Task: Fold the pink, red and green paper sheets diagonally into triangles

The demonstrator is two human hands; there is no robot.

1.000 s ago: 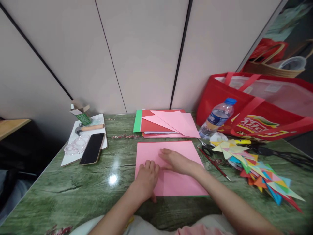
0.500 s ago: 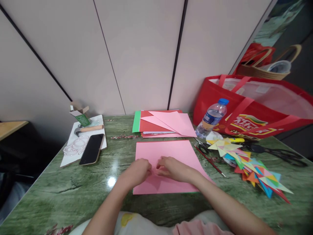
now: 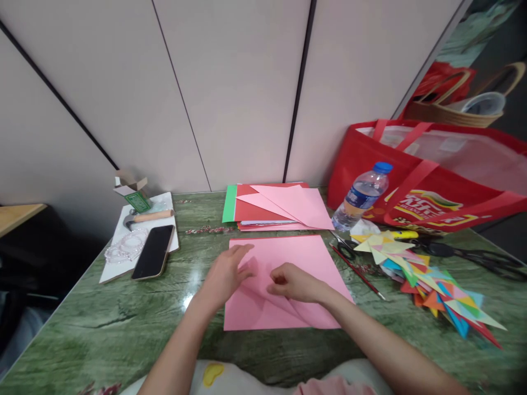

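A large pink sheet of paper point(image 3: 284, 249) lies on the table in front of me, a thin red edge showing along its far side. Its near right part looks raised, with a slanting crease or edge running down from the right hand. Curled over the middle of the sheet, my right hand point(image 3: 294, 282) seems to pinch this raised paper; the fingertips partly hide the grip. My left hand point(image 3: 230, 269) hovers at the left part of the sheet, thumb and fingers apart, holding nothing visible.
Behind lies a stack of coloured paper point(image 3: 272, 206). To the right are a water bottle point(image 3: 360, 197), red bag point(image 3: 432, 175), scissors point(image 3: 346, 249), a red pencil-like stick point(image 3: 358, 271) and folded paper pieces point(image 3: 432, 285). At left sit a phone point(image 3: 154, 252), hammer point(image 3: 148, 217) and small box point(image 3: 135, 195).
My left hand has moved slightly left and away from me, its fingers spreading. The right hand has closed more tightly and shifted a little nearer, and the sheet's near right part has lifted.
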